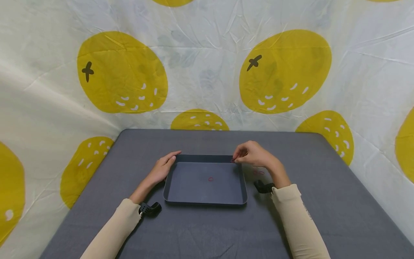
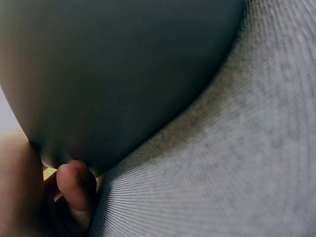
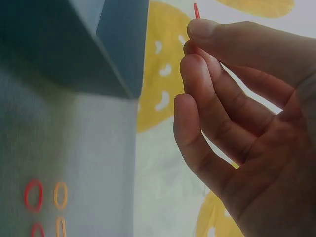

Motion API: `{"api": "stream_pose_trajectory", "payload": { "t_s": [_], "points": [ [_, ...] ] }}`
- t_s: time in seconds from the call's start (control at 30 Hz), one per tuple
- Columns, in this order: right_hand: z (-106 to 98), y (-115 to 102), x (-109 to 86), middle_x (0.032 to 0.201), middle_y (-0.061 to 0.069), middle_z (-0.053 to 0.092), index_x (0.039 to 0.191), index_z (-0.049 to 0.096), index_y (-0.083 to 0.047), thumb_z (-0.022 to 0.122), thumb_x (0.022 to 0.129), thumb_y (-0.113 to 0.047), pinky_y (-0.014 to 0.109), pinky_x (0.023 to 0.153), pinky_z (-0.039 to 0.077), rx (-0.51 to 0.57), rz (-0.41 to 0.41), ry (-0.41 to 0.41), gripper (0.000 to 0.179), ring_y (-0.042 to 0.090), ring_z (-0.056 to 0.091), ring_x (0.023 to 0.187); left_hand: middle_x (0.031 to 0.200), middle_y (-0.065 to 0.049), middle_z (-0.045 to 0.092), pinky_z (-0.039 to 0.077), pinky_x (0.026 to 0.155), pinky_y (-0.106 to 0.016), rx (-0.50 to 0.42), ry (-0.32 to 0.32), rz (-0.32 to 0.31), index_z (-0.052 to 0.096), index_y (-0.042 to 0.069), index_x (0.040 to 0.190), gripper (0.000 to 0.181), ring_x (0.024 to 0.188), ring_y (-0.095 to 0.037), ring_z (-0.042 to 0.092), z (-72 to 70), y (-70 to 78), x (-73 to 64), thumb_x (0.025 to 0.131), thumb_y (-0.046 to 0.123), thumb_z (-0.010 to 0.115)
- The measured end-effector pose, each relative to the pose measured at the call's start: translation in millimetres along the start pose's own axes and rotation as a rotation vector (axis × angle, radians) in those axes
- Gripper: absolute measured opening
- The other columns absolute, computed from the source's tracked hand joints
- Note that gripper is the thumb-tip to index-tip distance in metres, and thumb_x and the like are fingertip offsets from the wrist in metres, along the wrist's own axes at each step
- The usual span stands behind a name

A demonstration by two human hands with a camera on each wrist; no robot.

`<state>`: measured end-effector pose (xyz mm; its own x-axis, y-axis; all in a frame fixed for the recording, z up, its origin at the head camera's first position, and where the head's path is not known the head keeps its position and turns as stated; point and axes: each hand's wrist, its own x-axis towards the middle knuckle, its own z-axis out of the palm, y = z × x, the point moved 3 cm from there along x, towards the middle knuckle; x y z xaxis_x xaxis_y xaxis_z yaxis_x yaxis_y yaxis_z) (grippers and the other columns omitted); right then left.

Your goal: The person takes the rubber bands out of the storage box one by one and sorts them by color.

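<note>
A dark grey rectangular tray [image 1: 194, 190] lies on the table in the head view. At its left side near the far corner, my left hand [image 1: 160, 169] grips the rim, thumb on the edge and curled fingertips [image 2: 71, 187] against the outer wall in the left wrist view. My right hand [image 1: 254, 154] is over the far right corner, pinching a red rubber band [image 3: 196, 10] between thumb and index finger; only a short end shows. Inside the tray lies another red rubber band [image 1: 209, 179].
Several rubber bands lie on the table just right of the tray, among them a red one [image 3: 26, 196] and an orange one [image 3: 56, 196]. Grey cloth covers the table [image 1: 194, 233]. Behind it hangs a white curtain [image 1: 203, 72] with yellow fruit prints.
</note>
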<state>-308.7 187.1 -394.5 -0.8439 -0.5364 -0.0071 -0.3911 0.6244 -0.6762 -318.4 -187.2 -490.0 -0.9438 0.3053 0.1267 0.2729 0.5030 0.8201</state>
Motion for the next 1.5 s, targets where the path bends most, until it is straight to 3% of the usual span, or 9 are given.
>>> {"api": "stream_pose_trajectory", "payload": {
  "t_s": [0.23,0.4,0.57,0.63,0.8,0.9,1.17,1.33,1.5],
  "points": [
    [-13.1,18.6,-18.9,0.098,0.012,0.078,0.1,0.078,-0.004,0.074,0.095,-0.01,0.036,0.078,0.057,-0.037,0.035,0.031,0.008,0.031,0.073,0.089,0.152,-0.02,0.053,0.049,0.046,-0.04,-0.026,-0.017,-0.009,0.05,0.023,0.155,0.046,0.038,-0.02,0.046,0.7,-0.6,-0.2,0.114,0.038,0.038],
    [-22.9,34.1,-33.9,0.093,0.008,0.078,0.098,0.078,-0.003,0.075,0.093,-0.008,0.034,0.074,0.054,-0.068,0.067,0.057,0.007,0.02,0.07,0.082,0.154,-0.019,0.051,0.049,0.053,-0.039,-0.027,-0.016,0.004,0.049,0.021,0.156,0.047,0.037,-0.019,0.043,0.5,-0.2,0.4,0.114,0.038,0.037],
    [-30.9,48.9,-46.5,0.093,0.009,0.077,0.097,0.078,-0.002,0.074,0.092,-0.004,0.032,0.069,0.053,-0.086,0.097,0.07,0.007,0.017,0.065,0.079,0.108,-0.028,0.062,0.048,0.051,-0.039,-0.034,-0.017,0.004,0.049,0.021,0.156,0.047,0.035,-0.018,0.041,0.2,-1.2,-0.3,0.114,0.038,0.037],
    [-32.5,54.6,-50.6,0.092,0.009,0.077,0.097,0.078,-0.002,0.074,0.091,-0.003,0.031,0.067,0.052,-0.085,0.114,0.072,0.007,0.016,0.064,0.078,0.105,-0.028,0.062,0.047,0.045,-0.039,-0.041,-0.016,0.0,0.049,0.021,0.156,0.047,0.035,-0.018,0.042,0.1,-1.2,-0.3,0.114,0.038,0.038],
    [-33.9,68.0,-58.7,0.091,0.008,0.077,0.095,0.078,-0.003,0.075,0.091,-0.004,0.029,0.065,0.051,-0.08,0.138,0.061,0.005,0.015,0.062,0.075,0.146,-0.022,0.057,0.048,0.045,-0.04,-0.036,-0.017,-0.002,0.049,0.021,0.156,0.046,0.036,-0.02,0.044,-0.5,0.5,-0.7,0.114,0.037,0.037],
    [-35.1,75.6,-62.7,0.091,0.008,0.077,0.094,0.078,-0.004,0.077,0.091,-0.007,0.028,0.066,0.051,-0.094,0.138,0.063,0.004,0.014,0.062,0.075,0.149,-0.021,0.055,0.049,0.048,-0.041,-0.021,-0.015,0.004,0.049,0.02,0.156,0.046,0.039,-0.022,0.046,-0.2,1.0,-0.8,0.114,0.036,0.037],
    [-39.6,89.9,-71.9,0.09,0.007,0.077,0.092,0.078,-0.004,0.077,0.09,-0.006,0.027,0.065,0.049,-0.112,0.175,0.067,0.003,0.013,0.059,0.075,0.156,-0.016,0.052,0.049,0.089,-0.042,0.027,0.005,0.035,0.05,0.018,0.155,0.046,0.094,-0.029,0.066,0.7,1.2,1.6,0.114,0.035,0.037],
    [-38.0,98.3,-72.0,0.089,0.006,0.077,0.091,0.077,-0.004,0.075,0.089,-0.005,0.028,0.066,0.049,-0.111,0.196,0.035,0.003,0.013,0.06,0.074,0.154,-0.015,0.054,0.05,0.087,-0.041,0.028,0.013,0.032,0.052,0.021,0.154,0.044,0.096,-0.026,0.066,0.2,1.1,0.9,0.114,0.034,0.038],
    [-34.0,105.0,-69.2,0.084,0.002,0.075,0.088,0.077,-0.006,0.079,0.087,-0.008,0.026,0.065,0.049,-0.127,0.2,0.026,0.003,0.011,0.059,0.072,0.15,-0.017,0.056,0.051,0.074,-0.038,0.008,0.008,0.025,0.051,0.02,0.154,0.045,0.066,-0.02,0.061,0.0,1.1,0.2,0.114,0.035,0.038]
  ]
}}
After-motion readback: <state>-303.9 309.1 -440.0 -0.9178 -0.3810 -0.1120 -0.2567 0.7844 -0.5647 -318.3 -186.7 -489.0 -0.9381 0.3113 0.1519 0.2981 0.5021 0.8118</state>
